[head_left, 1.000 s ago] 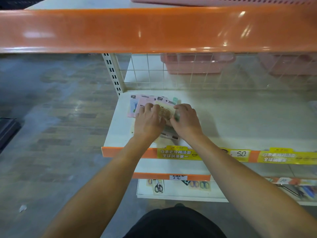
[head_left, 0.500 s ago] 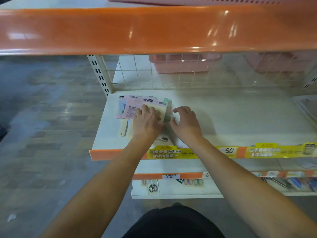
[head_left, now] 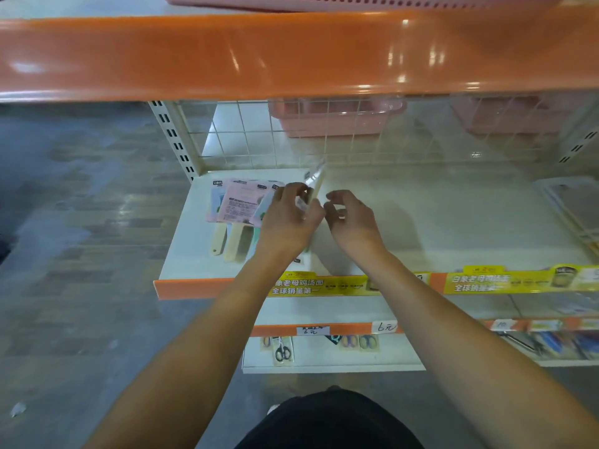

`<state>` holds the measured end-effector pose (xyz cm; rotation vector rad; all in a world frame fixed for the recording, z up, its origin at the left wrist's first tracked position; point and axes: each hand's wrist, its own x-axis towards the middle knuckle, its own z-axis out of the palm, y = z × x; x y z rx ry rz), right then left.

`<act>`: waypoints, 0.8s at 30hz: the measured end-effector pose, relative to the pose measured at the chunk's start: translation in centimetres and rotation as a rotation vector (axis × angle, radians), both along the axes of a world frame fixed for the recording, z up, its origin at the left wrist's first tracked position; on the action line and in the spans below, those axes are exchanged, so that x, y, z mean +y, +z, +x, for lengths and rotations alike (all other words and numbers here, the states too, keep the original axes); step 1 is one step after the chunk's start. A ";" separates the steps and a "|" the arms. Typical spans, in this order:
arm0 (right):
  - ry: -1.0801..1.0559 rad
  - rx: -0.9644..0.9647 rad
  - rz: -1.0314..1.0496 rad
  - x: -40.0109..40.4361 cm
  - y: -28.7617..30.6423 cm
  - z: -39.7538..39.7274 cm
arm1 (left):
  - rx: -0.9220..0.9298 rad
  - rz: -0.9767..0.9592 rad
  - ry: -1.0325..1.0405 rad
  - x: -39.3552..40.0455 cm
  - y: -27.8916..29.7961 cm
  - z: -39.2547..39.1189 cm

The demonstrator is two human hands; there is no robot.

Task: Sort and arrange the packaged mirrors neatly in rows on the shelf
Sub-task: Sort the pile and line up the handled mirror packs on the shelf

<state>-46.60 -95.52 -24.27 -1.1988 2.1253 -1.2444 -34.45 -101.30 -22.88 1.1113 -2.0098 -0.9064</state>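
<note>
The shelf (head_left: 421, 222), a wide cream board with an orange front lip, fills the middle of the view, with an orange beam (head_left: 291, 53) of the level above crossing at twelve o'clock and a wire grid back panel (head_left: 246, 137) behind it. On the board's left end, at about ten o'clock from the hands, lies a loose fan of packaged mirrors (head_left: 240, 202), pink and pale blue cards overlapping, their cream and green handles pointing toward six o'clock. The step in hand looks like pulling one piece out of that heap to start a row: the left hand (head_left: 288, 218) has its fingers curled round a lifted mirror pack (head_left: 312, 186), which stands on edge and tilts toward one o'clock. The right hand (head_left: 353, 222) hovers just beside it at three o'clock, fingers loosely curved and holding nothing. The next move probably calls for laying this pack flat on the bare board to the right, squared to the front lip, then matching the others to it by colour. Yellow price strips (head_left: 505, 281) run along the lip; pink baskets (head_left: 337, 116) show through the grid; a lower shelf holds scissors (head_left: 282, 351); grey tiled floor (head_left: 81, 222) lies at nine o'clock.
</note>
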 end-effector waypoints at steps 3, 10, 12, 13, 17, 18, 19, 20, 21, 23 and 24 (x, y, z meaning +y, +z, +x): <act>0.022 -0.046 0.013 0.6 0.4 -0.3 | -0.052 -0.053 -0.123 0.8 -0.6 -1.1; 0.027 -0.018 0.099 1.2 -0.8 -2.2 | -0.064 -0.181 -0.200 1.3 -1.8 -2.6; 0.010 0.028 0.089 1.6 -1.1 -3.0 | -0.086 -0.185 -0.182 0.9 -2.0 -2.7; -0.005 0.070 0.080 1.9 -1.2 -3.4 | -0.117 -0.207 -0.170 0.7 -2.1 -2.6; -0.033 0.224 0.072 2.5 -1.2 -5.3 | -0.288 -0.443 -0.133 -0.1 -2.2 -2.7; -0.034 0.234 0.065 2.6 -1.1 -5.5 | -0.316 -0.486 -0.134 -0.3 -2.2 -2.7; -0.037 0.229 0.052 2.7 -0.9 -5.7 | -0.339 -0.512 -0.138 -0.4 -2.3 -2.8; -0.045 0.208 0.035 2.8 -0.7 -5.8 | -0.354 -0.519 -0.146 -0.4 -2.4 -2.9; -0.057 0.172 0.020 2.9 -0.4 -5.8 | -0.362 -0.514 -0.153 -0.3 -2.4 -3.0; -0.094 0.087 0.005 2.9 -0.2 -5.7 | -0.374 -0.498 -0.165 0.1 -2.5 -3.3; -0.111 0.054 0.005 2.9 -0.1 -5.8 | -0.378 -0.493 -0.170 0.3 -2.6 -3.5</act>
